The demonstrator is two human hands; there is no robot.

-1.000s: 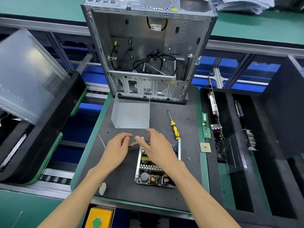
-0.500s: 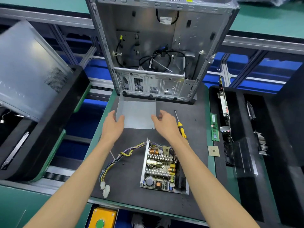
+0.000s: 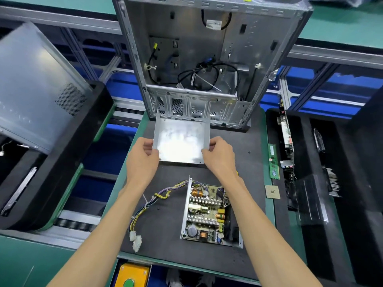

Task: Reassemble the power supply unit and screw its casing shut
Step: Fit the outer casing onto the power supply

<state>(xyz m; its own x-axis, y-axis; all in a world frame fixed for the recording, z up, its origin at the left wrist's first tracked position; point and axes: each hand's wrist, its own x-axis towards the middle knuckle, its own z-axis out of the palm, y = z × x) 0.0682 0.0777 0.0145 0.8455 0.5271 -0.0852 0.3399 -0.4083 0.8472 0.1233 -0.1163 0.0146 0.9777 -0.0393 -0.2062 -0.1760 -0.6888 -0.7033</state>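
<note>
Head view: left hand (image 3: 143,160) and right hand (image 3: 219,158) both pinching metal cover (image 3: 180,143); next, probably lowering it squarely onto open power supply (image 3: 209,214).

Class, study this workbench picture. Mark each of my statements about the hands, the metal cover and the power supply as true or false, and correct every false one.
1. Both the left hand and the right hand grip the bent silver sheet-metal cover. True.
2. The cover already sits on the open power supply board in its metal tray. False: the cover is held beyond the board, near the open grey computer case.
3. The bundle of yellow and purple wires runs out of the board's left side. True.
4. The green memory stick lies left of the board. False: it lies to the right.
</note>
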